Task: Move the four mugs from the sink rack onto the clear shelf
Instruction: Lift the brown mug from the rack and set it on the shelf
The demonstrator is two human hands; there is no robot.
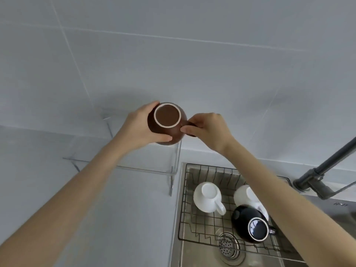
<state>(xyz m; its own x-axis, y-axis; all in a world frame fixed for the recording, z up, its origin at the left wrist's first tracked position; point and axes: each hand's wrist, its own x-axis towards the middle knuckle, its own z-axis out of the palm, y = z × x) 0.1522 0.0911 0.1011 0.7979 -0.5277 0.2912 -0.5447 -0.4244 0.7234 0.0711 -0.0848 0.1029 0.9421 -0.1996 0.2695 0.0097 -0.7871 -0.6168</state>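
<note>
A brown mug (167, 123) is upside down, its pale-rimmed base facing me, over the right end of the clear shelf (134, 162). My left hand (140, 128) wraps its left side and my right hand (209, 130) pinches its handle. I cannot tell whether the mug touches the shelf. In the black wire sink rack (192, 218) lie a white mug (208, 197), a second white mug (244, 193) partly hidden by my right forearm, and a black mug (250, 224), all upside down or tipped.
The rack sits in a steel sink (181, 237) with a drain (228, 246) at the front. A dark faucet (323, 170) rises at the right. A grey counter (96, 218) runs left of the sink, with a tiled wall (173, 54) behind the shelf.
</note>
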